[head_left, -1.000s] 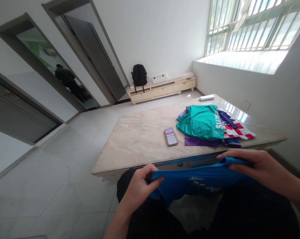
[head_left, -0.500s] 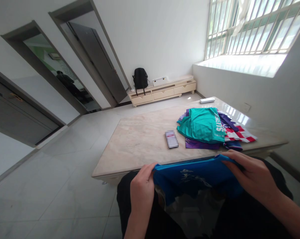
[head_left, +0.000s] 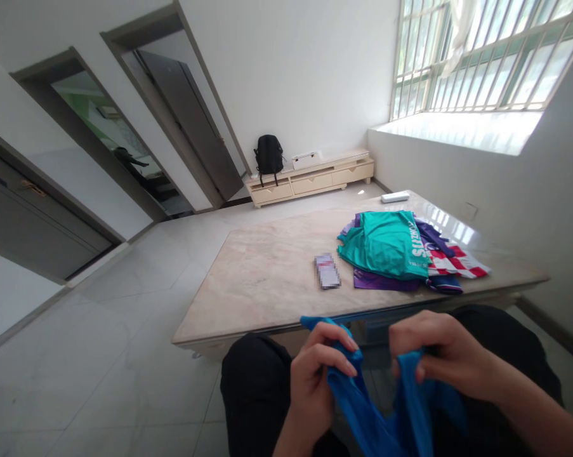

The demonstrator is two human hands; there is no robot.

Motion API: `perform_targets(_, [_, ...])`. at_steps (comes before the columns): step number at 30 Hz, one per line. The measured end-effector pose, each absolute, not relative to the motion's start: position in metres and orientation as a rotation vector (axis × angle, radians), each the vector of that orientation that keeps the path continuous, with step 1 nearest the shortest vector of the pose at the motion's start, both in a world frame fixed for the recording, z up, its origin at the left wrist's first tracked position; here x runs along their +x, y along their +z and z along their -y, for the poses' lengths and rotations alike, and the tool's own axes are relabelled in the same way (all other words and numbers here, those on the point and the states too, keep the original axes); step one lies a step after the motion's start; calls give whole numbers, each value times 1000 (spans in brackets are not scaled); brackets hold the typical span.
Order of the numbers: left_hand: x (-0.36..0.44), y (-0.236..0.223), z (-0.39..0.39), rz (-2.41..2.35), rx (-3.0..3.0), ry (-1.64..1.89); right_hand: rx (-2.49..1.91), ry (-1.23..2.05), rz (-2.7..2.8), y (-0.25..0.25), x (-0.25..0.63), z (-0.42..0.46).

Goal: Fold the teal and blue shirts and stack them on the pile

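Observation:
A blue shirt (head_left: 357,403) hangs bunched between my two hands, above my lap and just short of the table's near edge. My left hand (head_left: 317,374) has its fingers closed round one part of the cloth, and a corner sticks out past them. On the other side my right hand (head_left: 438,349) pinches a second part, slightly blurred. The cloth sags between them, its lower end cut off by the frame. Beyond, on the table, a teal shirt (head_left: 384,244) with white lettering lies on top of a pile with purple cloth (head_left: 386,280) and red-and-white checked cloth (head_left: 457,261).
The marble-topped table (head_left: 248,279) carries a blurred-out small stack (head_left: 327,271) left of the pile and a white oblong object (head_left: 395,197) at its far edge. A black backpack (head_left: 269,155) stands on a low cabinet (head_left: 315,182) by the wall. A person (head_left: 131,158) shows through the left doorway.
My hands have come closer together and lower. The blue shirt, stretched wide with white print showing before, is now gathered into folds between them.

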State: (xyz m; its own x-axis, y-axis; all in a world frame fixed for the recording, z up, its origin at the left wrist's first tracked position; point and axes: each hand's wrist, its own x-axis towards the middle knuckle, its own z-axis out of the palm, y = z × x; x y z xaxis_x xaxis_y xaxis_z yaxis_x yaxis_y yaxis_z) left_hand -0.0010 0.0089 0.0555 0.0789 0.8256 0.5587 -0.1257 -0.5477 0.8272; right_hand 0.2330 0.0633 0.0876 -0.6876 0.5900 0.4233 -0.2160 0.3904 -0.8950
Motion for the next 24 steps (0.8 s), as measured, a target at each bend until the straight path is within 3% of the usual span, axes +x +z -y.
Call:
perform_targets(13, [51,56,-19,-807,870,1493,-435,1091,1714,65,201,-51])
perform_targets(24, [44,42,-14,-764,826,1220,-775,1228,1799,57,212,-49])
